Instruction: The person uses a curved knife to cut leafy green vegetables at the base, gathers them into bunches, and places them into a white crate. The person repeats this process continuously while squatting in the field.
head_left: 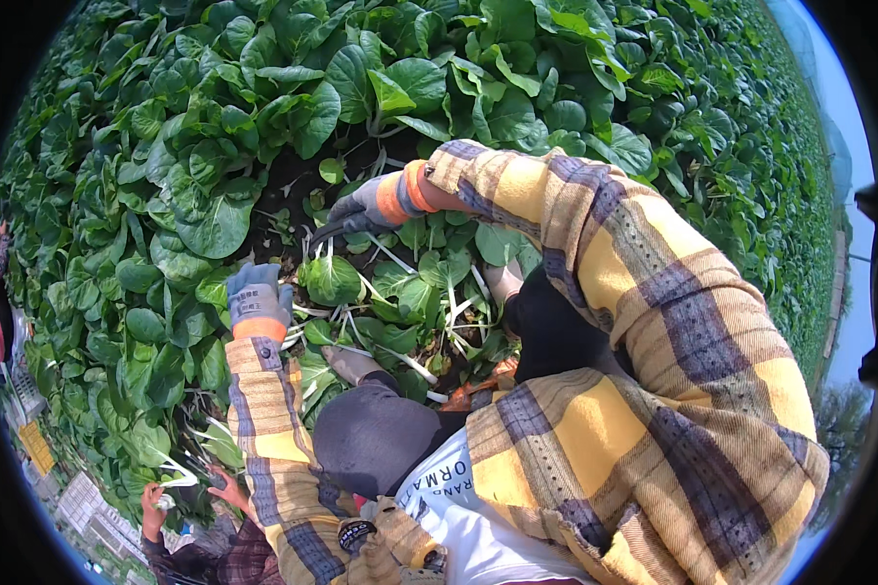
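My left hand [260,300], in a grey glove with an orange cuff, reaches into the edge of the standing leafy greens [219,212]. Leaves and the glove's back hide what its fingers touch. My right hand [347,212], gloved in grey with an orange and grey cuff, is further forward over the dark soil. Its dark fingertips bend down at the pale stems of a small leafy plant [331,279]; whether they grip it is unclear. Cut or pulled greens with white stalks [410,296] lie in a loose pile between my hands and my feet.
Dense greens [512,73] stand ahead and on both sides. My shoes [347,363] are among the loose greens, beside an orange bag or sheet [483,384]. At lower left another person's hands [154,504] hold a white-stalked plant. Crates [36,446] stand at far left.
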Demonstrator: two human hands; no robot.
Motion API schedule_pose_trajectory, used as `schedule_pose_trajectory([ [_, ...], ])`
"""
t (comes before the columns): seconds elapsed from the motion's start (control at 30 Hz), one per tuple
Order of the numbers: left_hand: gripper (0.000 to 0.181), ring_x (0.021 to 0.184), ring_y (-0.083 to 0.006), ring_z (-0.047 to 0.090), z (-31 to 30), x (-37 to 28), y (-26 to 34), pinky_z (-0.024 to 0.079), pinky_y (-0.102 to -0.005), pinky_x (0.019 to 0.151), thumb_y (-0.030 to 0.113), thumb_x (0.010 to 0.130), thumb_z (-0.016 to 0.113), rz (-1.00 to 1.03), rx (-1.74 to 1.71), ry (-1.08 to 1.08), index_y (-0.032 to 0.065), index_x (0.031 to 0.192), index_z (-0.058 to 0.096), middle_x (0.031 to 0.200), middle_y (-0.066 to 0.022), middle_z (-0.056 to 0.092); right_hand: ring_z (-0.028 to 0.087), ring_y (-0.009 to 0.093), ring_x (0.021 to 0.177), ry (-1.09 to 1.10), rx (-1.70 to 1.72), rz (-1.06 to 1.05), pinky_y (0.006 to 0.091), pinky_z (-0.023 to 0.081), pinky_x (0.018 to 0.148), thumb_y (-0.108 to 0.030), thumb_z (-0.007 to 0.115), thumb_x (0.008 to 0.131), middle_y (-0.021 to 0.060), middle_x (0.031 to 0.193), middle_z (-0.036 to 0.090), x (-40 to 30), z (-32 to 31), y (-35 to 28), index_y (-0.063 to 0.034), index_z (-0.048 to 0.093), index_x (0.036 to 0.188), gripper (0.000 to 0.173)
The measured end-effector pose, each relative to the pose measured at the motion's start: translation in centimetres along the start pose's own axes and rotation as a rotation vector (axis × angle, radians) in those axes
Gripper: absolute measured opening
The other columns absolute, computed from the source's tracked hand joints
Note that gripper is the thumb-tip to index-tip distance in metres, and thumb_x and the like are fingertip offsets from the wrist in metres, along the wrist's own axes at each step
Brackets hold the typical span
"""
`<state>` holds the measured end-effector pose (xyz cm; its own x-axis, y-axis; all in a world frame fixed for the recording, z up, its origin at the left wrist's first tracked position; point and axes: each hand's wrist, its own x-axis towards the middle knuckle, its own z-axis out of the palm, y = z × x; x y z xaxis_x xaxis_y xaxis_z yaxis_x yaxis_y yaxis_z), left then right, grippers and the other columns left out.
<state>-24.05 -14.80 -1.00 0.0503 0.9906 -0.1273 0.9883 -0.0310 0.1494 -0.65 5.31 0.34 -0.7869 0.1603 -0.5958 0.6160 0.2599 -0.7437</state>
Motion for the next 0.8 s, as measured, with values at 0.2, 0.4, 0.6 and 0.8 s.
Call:
schedule_pose_trajectory([
  [0.2,0.038,0.104,-0.0331,0.059,-5.5,6.6,5.2,0.041,-0.0459,0.095,0.031,0.083,0.066,0.086,0.119,-0.321,0.0125,0.116,0.059,0.110,-0.0127,0.063,0.058,0.009,0.071,0.410,0.481,-0.157,0.0248,0.051,0.061,-0.034,0.049,0.101,0.0006,0.085,0.061,-18.7,-5.9,1.2,-0.0205,0.046,0.142,0.043],
  [0.4,0.039,0.097,-0.0353,0.061,-8.7,12.0,16.3,0.047,-0.0452,0.086,0.024,0.084,0.066,0.410,0.090,-0.197,0.0104,0.119,0.056,0.106,-0.0149,0.062,0.059,0.009,0.072,1.359,0.926,-0.189,0.0230,0.051,0.060,-0.031,0.051,0.101,0.0032,0.090,0.060,-36.2,4.1,11.2,-0.0152,0.038,0.147,0.050],
  [0.6,0.043,0.099,-0.0352,0.059,-7.3,12.0,25.7,0.046,-0.0452,0.088,0.024,0.085,0.065,0.575,0.215,-0.285,0.0098,0.123,0.053,0.106,-0.0140,0.061,0.055,0.009,0.071,1.334,1.171,-0.009,0.0229,0.049,0.061,-0.029,0.049,0.101,0.0027,0.086,0.057,-37.9,19.9,20.3,-0.0193,0.037,0.146,0.048],
  [0.8,0.044,0.105,-0.0313,0.056,-2.9,11.9,34.8,0.043,-0.0429,0.092,0.028,0.084,0.064,0.751,0.290,-0.316,0.0112,0.123,0.054,0.111,-0.0113,0.059,0.053,0.007,0.067,1.236,1.285,0.083,0.0214,0.046,0.057,-0.029,0.050,0.100,0.0005,0.083,0.056,-34.9,22.5,22.0,-0.0173,0.038,0.146,0.049],
])
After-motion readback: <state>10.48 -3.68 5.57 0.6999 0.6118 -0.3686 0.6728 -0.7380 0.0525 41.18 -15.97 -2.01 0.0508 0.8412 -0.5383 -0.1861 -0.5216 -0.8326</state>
